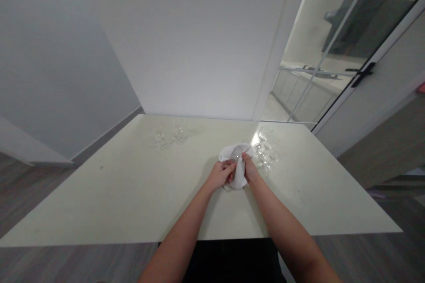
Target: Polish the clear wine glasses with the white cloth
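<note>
Two bare hands show in the head view, close together over one big white worktop (pixel 133 199). Both are closed on one white cloth (pixel 240 180), just right of the middle. The left hand (pixel 223 174) has its fingers curled in and pinches the cloth at its left side. The right hand (pixel 249 169) grips the other side, with its thumb up on top. One clear glass (pixel 237 154) seems to sit inside the cloth, between the hands, but most of it is hidden.

Just right of the cloth is one bunch of clear glasses (pixel 264 154). I see at least two, but they are too see-through to count well. Well apart, on the far left part of the worktop, is one more group, the left glasses (pixel 179 134), at least two too. One black door handle (pixel 363 74) is at the right.
</note>
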Available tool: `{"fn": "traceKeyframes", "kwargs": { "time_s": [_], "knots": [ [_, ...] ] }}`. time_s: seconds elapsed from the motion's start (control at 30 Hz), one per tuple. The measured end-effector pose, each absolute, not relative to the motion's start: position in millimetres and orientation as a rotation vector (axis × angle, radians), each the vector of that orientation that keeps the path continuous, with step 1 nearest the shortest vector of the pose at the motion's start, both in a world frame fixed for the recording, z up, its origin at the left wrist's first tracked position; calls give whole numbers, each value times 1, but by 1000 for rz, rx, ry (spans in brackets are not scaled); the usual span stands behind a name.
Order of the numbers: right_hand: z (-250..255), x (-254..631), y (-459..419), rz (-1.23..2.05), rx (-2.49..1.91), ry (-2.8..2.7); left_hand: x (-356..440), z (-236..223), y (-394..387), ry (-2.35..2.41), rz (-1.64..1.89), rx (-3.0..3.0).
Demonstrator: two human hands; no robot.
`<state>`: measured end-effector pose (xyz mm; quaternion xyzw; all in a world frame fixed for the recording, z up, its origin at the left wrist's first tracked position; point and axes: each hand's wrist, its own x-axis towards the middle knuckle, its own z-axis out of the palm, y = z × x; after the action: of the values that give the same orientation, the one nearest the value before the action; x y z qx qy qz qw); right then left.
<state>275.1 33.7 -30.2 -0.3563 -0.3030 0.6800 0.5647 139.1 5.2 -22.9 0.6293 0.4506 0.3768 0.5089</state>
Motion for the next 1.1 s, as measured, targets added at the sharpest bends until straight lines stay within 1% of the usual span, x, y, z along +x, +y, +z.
{"fn": "traceKeyframes", "kwargs": {
  "time_s": [0.13,0.2,0.37,0.43,0.57,0.63,1.1],
  "knots": [
    [-29,270,36,1439,-956,-669,141,-25,6,1296,1058,1702],
    [-29,268,37,1377,-1009,-640,143,-27,7,1324,1072,1696],
    [-26,267,37,1421,-1044,-606,145,-32,13,1091,922,1430],
    [-25,267,37,1414,-1049,-597,144,-33,13,1068,899,1391],
    [-24,266,38,1326,-1041,-578,141,-32,10,1250,1009,1667],
    [-24,265,39,1309,-1037,-564,141,-31,9,1313,1005,1798],
    [-22,266,38,1310,-1003,-527,141,-31,8,1242,1005,1800]
  ]
}}
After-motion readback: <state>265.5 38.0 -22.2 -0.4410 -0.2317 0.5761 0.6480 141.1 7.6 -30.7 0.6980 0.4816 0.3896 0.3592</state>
